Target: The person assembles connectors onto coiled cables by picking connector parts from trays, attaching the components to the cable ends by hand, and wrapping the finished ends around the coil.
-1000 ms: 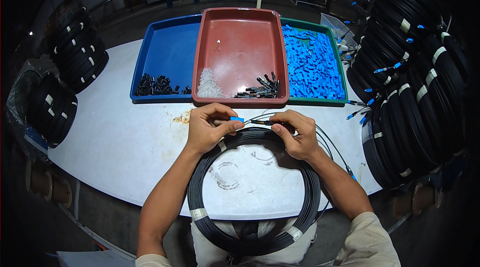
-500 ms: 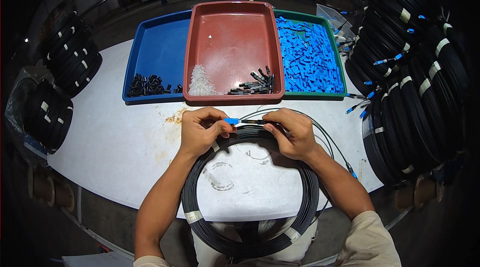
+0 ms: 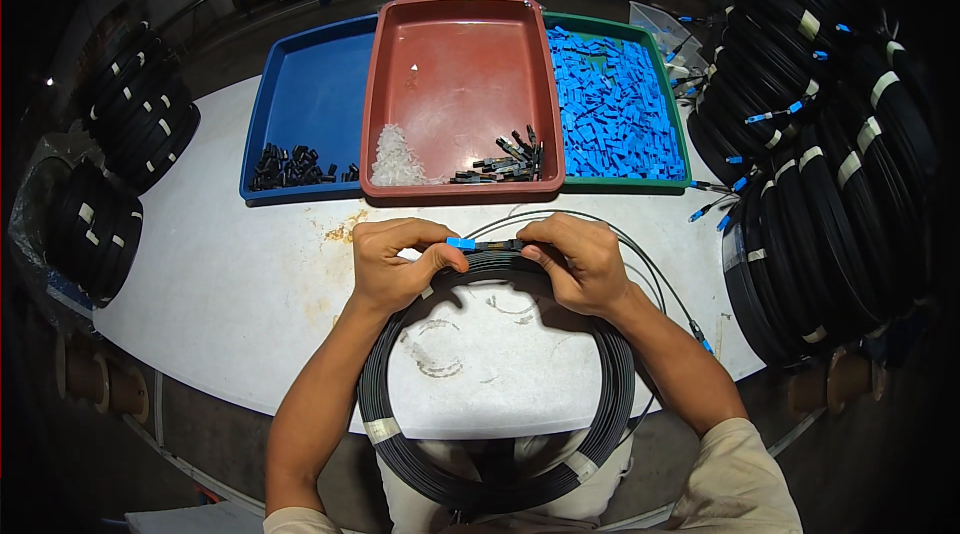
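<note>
My left hand [image 3: 398, 259] pinches a small blue connector housing [image 3: 461, 244] between thumb and fingers. Facing it, my right hand [image 3: 582, 262] grips a black fibre connector body [image 3: 497, 246] at its cable end. The two parts meet end to end, in line, just above the far side of a coil of black cable [image 3: 376, 374]. Pale tape bands wrap the coil, which lies partly on the white table and partly over my lap. Beyond my right wrist, a cable loop ends in another blue connector [image 3: 707, 345].
Behind my hands stand a blue tray [image 3: 318, 64] with black pieces, a red tray [image 3: 470, 193] with clear bits and black connector bodies, and a green tray [image 3: 640, 187] full of blue housings. Cable coils [image 3: 800, 254] are stacked at right, more coils [image 3: 92, 234] at left.
The blue housing and the black connector body have come together; the pale gap between them has closed. My hands have drawn slightly closer, and the view has shifted a little.
</note>
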### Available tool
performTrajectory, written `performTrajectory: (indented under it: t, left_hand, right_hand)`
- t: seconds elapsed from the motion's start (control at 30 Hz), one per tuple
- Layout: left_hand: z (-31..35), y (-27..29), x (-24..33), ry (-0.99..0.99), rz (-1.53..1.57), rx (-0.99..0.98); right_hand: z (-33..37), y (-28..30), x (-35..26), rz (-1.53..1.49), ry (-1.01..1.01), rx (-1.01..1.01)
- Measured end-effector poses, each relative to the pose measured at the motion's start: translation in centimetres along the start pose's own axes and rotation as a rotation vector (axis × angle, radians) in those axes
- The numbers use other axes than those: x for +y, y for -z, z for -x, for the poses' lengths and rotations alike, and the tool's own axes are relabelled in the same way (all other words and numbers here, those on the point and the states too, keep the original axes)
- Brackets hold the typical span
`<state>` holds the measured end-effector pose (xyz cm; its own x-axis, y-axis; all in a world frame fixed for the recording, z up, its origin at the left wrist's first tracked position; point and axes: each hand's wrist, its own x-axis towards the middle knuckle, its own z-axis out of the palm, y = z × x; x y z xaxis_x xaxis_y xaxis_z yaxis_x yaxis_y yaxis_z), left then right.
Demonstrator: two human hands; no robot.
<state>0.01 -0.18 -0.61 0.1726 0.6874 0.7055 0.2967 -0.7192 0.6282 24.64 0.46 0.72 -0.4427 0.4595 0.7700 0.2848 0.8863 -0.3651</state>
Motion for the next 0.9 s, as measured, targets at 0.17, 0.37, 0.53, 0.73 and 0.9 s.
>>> performTrajectory:
  t: [0.17, 0.37, 0.53, 0.73, 0.9]
  left_hand:
    - [0.0, -0.2, -0.3, -0.111, -0.010, 0.035]
    - [0.1, -0.4, -0.3, -0.165, -0.057, -0.087]
    - [-0.2, -0.8, 1.4, -0.081, -0.012, -0.057]
    - [0.1, -0.6, 1.6, -0.002, 0.029, -0.137]
    - [0.3, -0.6, 2.8, 0.083, 0.050, -0.203]
  right_hand:
    - [0.3, -0.3, 0.3, -0.011, -0.012, -0.002]
    - [0.5, -0.6, 0.2, -0.027, -0.051, -0.049]
    - [0.4, -0.4, 0.1, 0.000, -0.058, -0.037]
    - [0.2, -0.2, -0.5, -0.010, -0.050, -0.018]
    - [0.1, -0.3, -1.5, 0.021, -0.063, -0.066]
